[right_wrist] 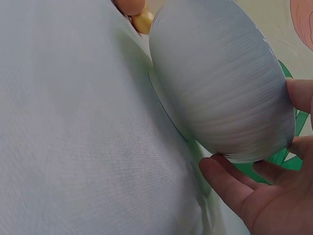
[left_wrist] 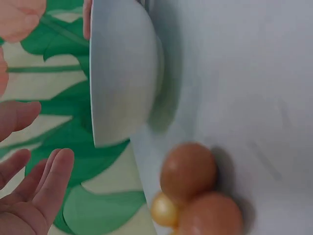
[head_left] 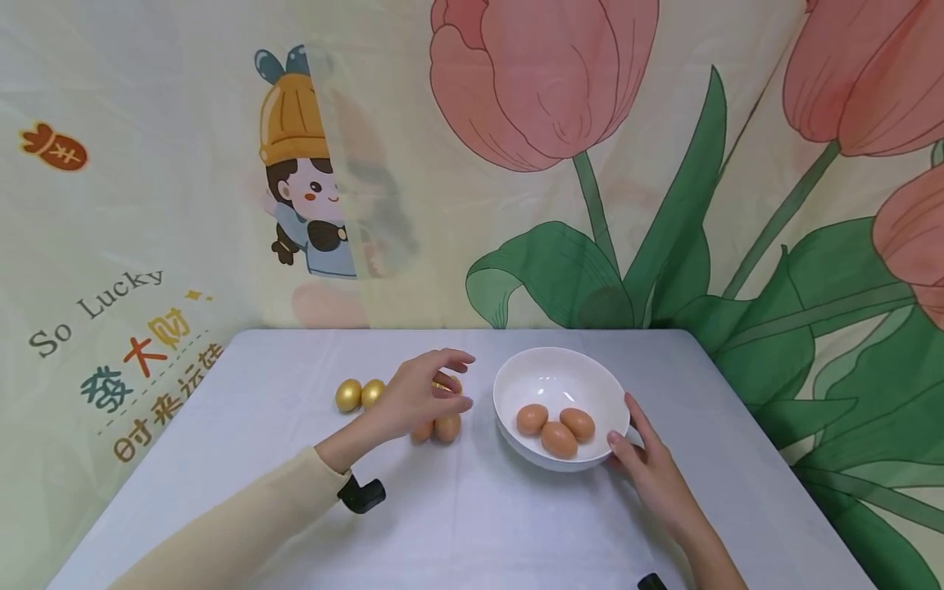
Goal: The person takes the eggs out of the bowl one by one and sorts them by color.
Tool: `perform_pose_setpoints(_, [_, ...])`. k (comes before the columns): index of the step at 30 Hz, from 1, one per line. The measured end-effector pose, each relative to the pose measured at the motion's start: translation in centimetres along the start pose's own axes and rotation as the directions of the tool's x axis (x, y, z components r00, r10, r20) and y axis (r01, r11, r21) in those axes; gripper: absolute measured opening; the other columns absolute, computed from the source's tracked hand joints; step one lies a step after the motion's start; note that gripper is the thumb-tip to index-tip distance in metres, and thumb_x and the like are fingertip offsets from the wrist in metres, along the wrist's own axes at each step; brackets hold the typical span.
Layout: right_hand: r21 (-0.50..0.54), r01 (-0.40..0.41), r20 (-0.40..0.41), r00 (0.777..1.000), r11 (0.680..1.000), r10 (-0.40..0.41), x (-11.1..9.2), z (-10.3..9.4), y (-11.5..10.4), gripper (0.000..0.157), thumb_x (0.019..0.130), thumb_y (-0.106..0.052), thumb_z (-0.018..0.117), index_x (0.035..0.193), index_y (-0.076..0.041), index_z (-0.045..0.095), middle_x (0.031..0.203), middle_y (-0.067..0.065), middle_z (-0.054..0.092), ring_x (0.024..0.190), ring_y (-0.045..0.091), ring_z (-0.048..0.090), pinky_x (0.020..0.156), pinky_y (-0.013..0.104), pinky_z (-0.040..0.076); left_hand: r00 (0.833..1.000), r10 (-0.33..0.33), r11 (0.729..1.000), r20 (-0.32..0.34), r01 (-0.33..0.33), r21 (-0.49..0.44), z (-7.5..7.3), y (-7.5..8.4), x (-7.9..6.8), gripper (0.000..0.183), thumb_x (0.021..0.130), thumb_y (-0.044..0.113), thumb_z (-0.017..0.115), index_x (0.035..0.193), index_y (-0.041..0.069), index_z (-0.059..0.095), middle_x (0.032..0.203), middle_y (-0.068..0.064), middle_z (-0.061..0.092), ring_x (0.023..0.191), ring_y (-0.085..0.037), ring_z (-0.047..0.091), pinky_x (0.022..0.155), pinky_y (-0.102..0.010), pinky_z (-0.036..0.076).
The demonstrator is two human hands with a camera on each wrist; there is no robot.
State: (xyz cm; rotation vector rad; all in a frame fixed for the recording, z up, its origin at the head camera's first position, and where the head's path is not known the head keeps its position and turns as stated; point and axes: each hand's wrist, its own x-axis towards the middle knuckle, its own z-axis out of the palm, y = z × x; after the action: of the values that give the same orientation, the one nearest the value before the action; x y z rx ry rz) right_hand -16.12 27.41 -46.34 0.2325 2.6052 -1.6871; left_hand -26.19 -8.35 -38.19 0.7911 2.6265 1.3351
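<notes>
A white bowl [head_left: 560, 369] stands on the table with three brown eggs [head_left: 559, 440] inside. My right hand [head_left: 652, 475] holds the bowl's right side, thumb at the rim and fingers against the outer wall, as the right wrist view also shows. Left of the bowl, my left hand [head_left: 420, 393] hovers above two brown eggs [head_left: 447, 428], fingers spread and loosely bent around nothing. In the left wrist view those brown eggs [left_wrist: 188, 171] lie below the hand, apart from it. Golden eggs [head_left: 349, 396] sit behind and left of the hand, which partly covers some of them.
The table [head_left: 472, 524] has a pale cloth. Behind it hangs a printed backdrop [head_left: 546, 82] with large tulips and a cartoon figure. Black wrist camera mounts [head_left: 361, 495] show at both wrists.
</notes>
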Motion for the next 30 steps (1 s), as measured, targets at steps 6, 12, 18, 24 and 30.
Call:
perform_pose_setpoints(6, [0.003, -0.008, -0.002, 1.000, 1.000, 0.008, -0.1, -0.1, 0.1, 0.086, 0.108, -0.052, 0.056, 0.171, -0.036, -0.001, 0.176, 0.020, 0.010, 0.148, 0.051, 0.043, 0.106, 0.043, 0.053, 0.991, 0.067, 0.997, 0.114, -0.063, -0.037, 3.0, 3.0, 2.0, 0.063, 0.089, 0.018, 0.089, 0.146, 0.015, 0.061, 0.134, -0.007, 0.067, 0.104, -0.017, 0.072, 0.086, -0.026, 0.063])
perform_pose_setpoints(12, [0.003, -0.017, 0.007, 1.000, 1.000, 0.017, 0.0, 0.0, 0.1, 0.088, 0.108, -0.055, 0.056, 0.171, -0.035, -0.002, 0.177, 0.020, 0.008, 0.148, 0.051, 0.043, 0.107, 0.044, 0.053, 0.979, 0.056, 0.996, 0.194, -0.042, -0.073, 6.2, 4.3, 3.6, 0.060, 0.092, 0.021, 0.086, 0.146, 0.018, 0.061, 0.138, -0.010, 0.066, 0.098, -0.008, 0.072, 0.085, -0.022, 0.061])
perform_pose_setpoints(18, [0.014, -0.012, 0.008, 1.000, 1.000, 0.012, 0.2, 0.1, 0.1, 0.088, 0.107, -0.054, 0.057, 0.171, -0.037, -0.001, 0.177, 0.019, 0.008, 0.148, 0.051, 0.043, 0.107, 0.045, 0.052, 0.972, 0.033, 0.991, 0.233, -0.001, -0.134, 9.3, 5.0, 4.9, 0.060, 0.090, 0.016, 0.086, 0.145, 0.016, 0.062, 0.138, -0.011, 0.066, 0.092, -0.004, 0.072, 0.081, -0.021, 0.060])
perform_pose_setpoints(24, [0.014, -0.008, 0.009, 1.000, 1.000, 0.008, 0.3, 0.1, 0.3, 0.088, 0.107, -0.055, 0.057, 0.171, -0.039, -0.001, 0.177, 0.018, 0.009, 0.147, 0.049, 0.045, 0.108, 0.047, 0.052, 0.972, 0.029, 0.996, 0.233, -0.008, -0.093, 11.4, 4.9, 6.3, 0.059, 0.091, 0.017, 0.086, 0.144, 0.015, 0.061, 0.136, -0.010, 0.067, 0.092, -0.006, 0.072, 0.080, -0.019, 0.060])
perform_pose_setpoints(30, [0.000, 0.016, 0.008, 1.000, 1.000, -0.016, 0.2, -0.1, 0.2, 0.087, 0.108, -0.052, 0.057, 0.172, -0.035, 0.000, 0.177, 0.020, 0.009, 0.147, 0.049, 0.046, 0.108, 0.047, 0.052, 0.970, -0.009, 0.999, 0.245, 0.021, -0.046, 12.8, 4.6, 7.3, 0.057, 0.091, 0.022, 0.087, 0.142, 0.018, 0.063, 0.132, -0.005, 0.069, 0.093, -0.007, 0.071, 0.080, -0.020, 0.058])
